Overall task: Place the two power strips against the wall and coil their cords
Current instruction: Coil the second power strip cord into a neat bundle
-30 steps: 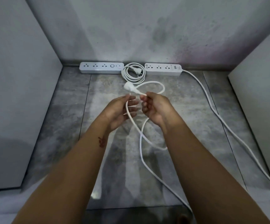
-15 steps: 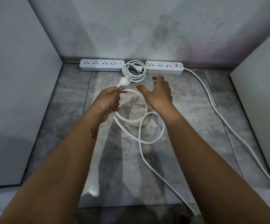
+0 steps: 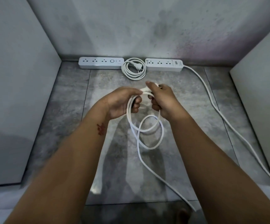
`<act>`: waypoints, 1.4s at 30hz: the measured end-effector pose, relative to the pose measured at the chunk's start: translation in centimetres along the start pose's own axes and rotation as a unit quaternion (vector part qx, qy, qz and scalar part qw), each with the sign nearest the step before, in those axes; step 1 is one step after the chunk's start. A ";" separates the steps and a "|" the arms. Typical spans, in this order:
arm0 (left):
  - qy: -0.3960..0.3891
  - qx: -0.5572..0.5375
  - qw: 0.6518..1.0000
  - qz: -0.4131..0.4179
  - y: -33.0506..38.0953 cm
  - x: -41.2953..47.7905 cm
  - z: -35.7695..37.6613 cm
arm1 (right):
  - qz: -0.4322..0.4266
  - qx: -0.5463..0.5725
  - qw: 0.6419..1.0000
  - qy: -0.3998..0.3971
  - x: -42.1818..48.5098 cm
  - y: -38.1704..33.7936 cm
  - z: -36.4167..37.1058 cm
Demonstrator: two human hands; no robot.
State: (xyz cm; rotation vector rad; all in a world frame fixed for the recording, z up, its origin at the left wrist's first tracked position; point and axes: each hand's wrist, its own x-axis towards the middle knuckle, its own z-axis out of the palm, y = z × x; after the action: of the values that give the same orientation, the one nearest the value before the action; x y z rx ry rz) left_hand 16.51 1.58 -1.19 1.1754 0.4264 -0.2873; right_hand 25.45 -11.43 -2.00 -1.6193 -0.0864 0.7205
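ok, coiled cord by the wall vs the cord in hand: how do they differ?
1. The coiled cord lies in a tight, finished coil between the left power strip and the right power strip. The held cord has only a few loose loops, and the rest trails over the floor.
2. The coiled cord is untouched. The held cord is gripped by the left hand and the right hand.

Both are white.

Smooth white plastic power strips [image 3: 101, 62] and glossy cord [image 3: 148, 136] lie on mottled grey stone-look floor tiles [image 3: 63, 120].

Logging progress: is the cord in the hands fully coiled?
Partly coiled. The left hand and right hand hold a few loops of the cord; a long length trails loose over the floor.
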 end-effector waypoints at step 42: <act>0.190 -0.037 0.978 0.081 0.1 0.6 -0.3 | 0.041 -0.118 0.992 -0.007 0.0 -0.9 -0.5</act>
State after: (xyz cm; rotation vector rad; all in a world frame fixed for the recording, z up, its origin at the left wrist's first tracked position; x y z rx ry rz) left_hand 17.03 1.92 -1.51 1.1854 0.6654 0.0984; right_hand 25.99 -11.69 -1.19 -1.8528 -0.1194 0.8077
